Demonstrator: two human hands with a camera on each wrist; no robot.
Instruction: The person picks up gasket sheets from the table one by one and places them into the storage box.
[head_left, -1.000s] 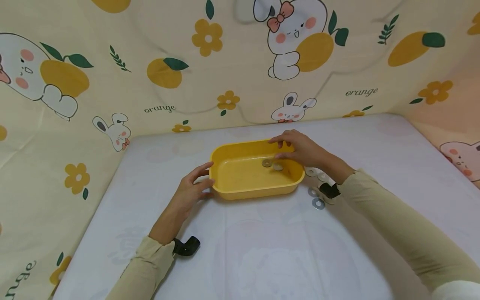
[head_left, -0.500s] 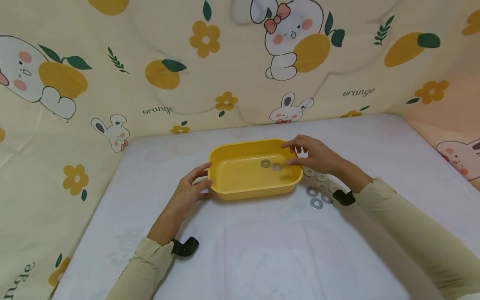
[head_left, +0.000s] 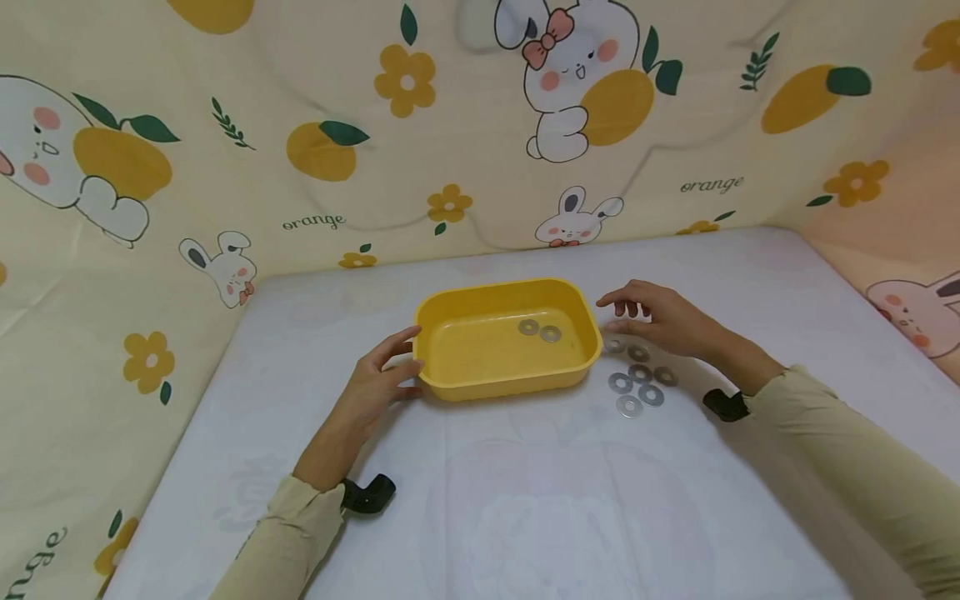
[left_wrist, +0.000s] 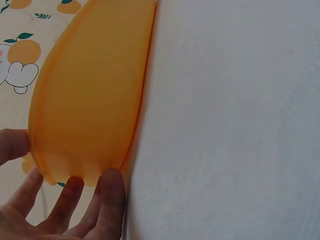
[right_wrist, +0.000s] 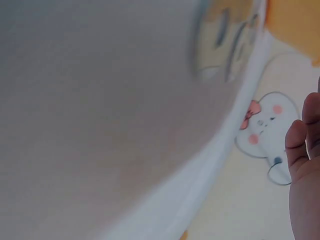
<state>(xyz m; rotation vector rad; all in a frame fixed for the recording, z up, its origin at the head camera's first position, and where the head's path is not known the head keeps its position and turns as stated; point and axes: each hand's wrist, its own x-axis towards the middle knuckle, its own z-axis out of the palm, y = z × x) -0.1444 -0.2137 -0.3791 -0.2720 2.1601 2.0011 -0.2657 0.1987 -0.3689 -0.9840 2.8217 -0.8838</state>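
A yellow plastic basin (head_left: 502,387) sits on the white tabletop. Two metal washers, a left one (head_left: 528,327) and a right one (head_left: 551,334), lie flat on its floor. My left hand (head_left: 377,379) rests its spread fingertips on the basin's left end; the left wrist view shows those fingers (left_wrist: 112,192) against the outer wall. Just off the basin's right end, my right hand (head_left: 660,321) hovers with loosely bent fingers and nothing in them. Below it, several more washers (head_left: 640,373) are scattered on the table, one partly hidden by the thumb. The right wrist view is blurred.
Behind and at both sides stands a cream cloth (head_left: 480,150) printed with rabbits, oranges and flowers. The white tabletop (head_left: 525,500) stretches in front of the basin. A black wrist camera (head_left: 371,494) sticks out from the left sleeve, another (head_left: 726,406) from the right.
My right hand has drawn back rightward out of the basin to a spot over the loose washers. The right washer in the basin has settled flat. My left hand stays at the basin's left end.
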